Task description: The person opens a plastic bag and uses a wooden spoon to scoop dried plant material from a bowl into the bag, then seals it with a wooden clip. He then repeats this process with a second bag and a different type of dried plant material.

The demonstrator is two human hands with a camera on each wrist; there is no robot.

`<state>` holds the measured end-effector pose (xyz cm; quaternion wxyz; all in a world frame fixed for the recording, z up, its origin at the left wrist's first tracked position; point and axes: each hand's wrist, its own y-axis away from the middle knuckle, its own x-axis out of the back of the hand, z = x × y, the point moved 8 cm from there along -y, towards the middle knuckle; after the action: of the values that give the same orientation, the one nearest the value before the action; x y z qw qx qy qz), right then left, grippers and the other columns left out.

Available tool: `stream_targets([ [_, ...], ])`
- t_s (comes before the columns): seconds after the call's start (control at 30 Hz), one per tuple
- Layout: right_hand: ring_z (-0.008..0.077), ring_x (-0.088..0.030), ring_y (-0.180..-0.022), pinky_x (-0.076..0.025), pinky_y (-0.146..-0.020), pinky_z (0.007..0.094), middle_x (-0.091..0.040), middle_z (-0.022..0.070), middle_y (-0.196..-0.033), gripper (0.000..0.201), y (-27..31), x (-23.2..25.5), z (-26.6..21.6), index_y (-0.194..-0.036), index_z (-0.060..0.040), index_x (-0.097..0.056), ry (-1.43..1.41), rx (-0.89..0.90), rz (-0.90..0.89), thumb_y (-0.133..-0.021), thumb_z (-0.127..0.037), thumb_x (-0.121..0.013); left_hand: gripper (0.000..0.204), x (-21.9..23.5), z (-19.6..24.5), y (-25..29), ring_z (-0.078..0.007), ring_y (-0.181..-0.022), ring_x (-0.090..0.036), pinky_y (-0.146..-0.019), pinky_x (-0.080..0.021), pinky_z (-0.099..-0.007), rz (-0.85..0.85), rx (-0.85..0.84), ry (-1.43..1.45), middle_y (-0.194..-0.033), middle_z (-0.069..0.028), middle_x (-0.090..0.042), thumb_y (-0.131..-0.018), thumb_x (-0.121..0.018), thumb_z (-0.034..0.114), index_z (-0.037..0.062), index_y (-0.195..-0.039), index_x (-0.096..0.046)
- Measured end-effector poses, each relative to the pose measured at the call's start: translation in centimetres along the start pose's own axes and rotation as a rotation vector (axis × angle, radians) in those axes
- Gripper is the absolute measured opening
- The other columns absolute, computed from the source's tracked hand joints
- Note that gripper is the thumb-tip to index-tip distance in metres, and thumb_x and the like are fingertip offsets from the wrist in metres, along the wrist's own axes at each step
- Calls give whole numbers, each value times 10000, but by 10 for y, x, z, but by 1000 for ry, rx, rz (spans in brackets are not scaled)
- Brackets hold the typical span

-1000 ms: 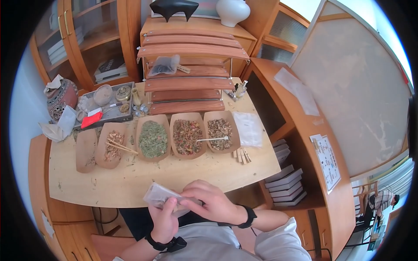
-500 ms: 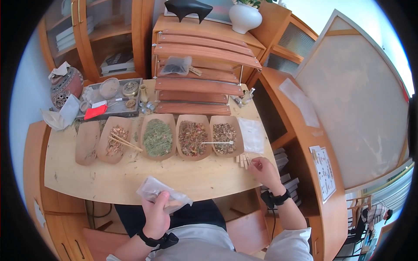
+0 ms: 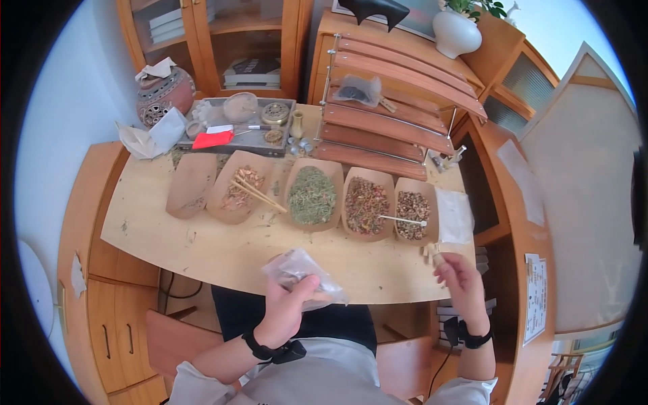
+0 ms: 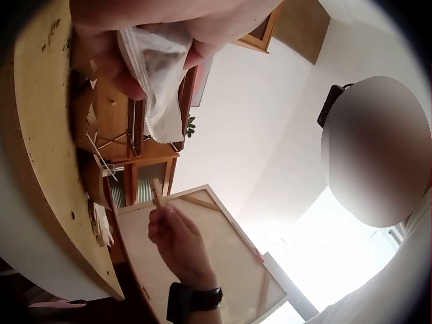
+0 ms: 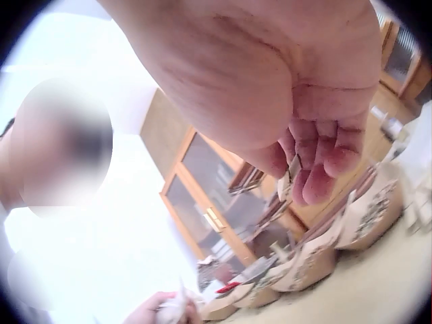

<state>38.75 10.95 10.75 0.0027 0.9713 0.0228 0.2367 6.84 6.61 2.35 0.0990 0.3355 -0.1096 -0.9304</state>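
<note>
My left hand [image 3: 285, 305] grips a translucent pouch [image 3: 312, 275] near the table's front edge, thumb across its front; something brownish shows through the film. In the left wrist view the pouch [image 4: 158, 81] hangs from the fingers with its zigzag-cut end downward. Over at the table's right side, my right hand [image 3: 463, 283] pinches a small wooden clothespin [image 4: 157, 189] between thumb and fingers. Several more wooden clothespins [image 3: 432, 254] lie on the table right beside that hand, partly behind it.
Paper trays of dried plants line the table, among them a green one [image 3: 312, 196]; chopsticks [image 3: 260, 196] and a small white spoon [image 3: 405, 221] rest across them. Flat clear bags [image 3: 454, 214] lie at the right. Behind stand a wooden tiered rack [image 3: 385, 121] and a grey tray [image 3: 223, 142].
My right hand has left the pouch, reached right to the clothespins and picked one up. The left hand keeps hold of the pouch. The head view has turned, shifting the scene rightward.
</note>
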Motion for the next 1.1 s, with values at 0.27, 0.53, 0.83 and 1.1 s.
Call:
stream_targets([
  [0.27, 312, -670, -783, -549, -689, 381, -681, 159, -877, 229, 10, -98, -104, -1089, -6, -668, 365, 616, -342, -863, -44, -680, 516, -4, 11, 5, -108, -1005, -575, -870, -520, -295, -54, -126, -185, -1088, -56, -536, -855, -702, -22, 49, -1247, -374],
  [0.53, 317, -653, -785, -537, -687, 400, -667, 135, -847, 250, 6, -118, -105, -1076, -3, -659, 409, 656, -470, -827, -20, -666, 493, 1, 4, 3, -103, -968, -569, -844, -498, -262, -158, -200, -347, -1061, -36, -517, -839, -746, 21, 47, -1183, -393],
  [0.83, 322, -650, -810, -532, -715, 402, -667, 139, -873, 232, 9, -124, -109, -1052, 2, -661, 410, 648, -497, -821, -20, -652, 511, -5, 1, 6, -107, -980, -570, -843, -494, -260, -214, -141, -330, -1077, -48, -524, -840, -767, 51, 46, -1183, -389],
  [1.1, 286, -667, -786, -534, -735, 364, -671, 162, -900, 308, -1, -125, -97, -1162, -21, -638, 242, 391, -578, -896, -169, -683, 539, 0, -3, 4, -117, -1042, -559, -915, -492, -298, -194, -124, -286, -1128, -57, -518, -850, -751, 47, 51, -1236, -374],
])
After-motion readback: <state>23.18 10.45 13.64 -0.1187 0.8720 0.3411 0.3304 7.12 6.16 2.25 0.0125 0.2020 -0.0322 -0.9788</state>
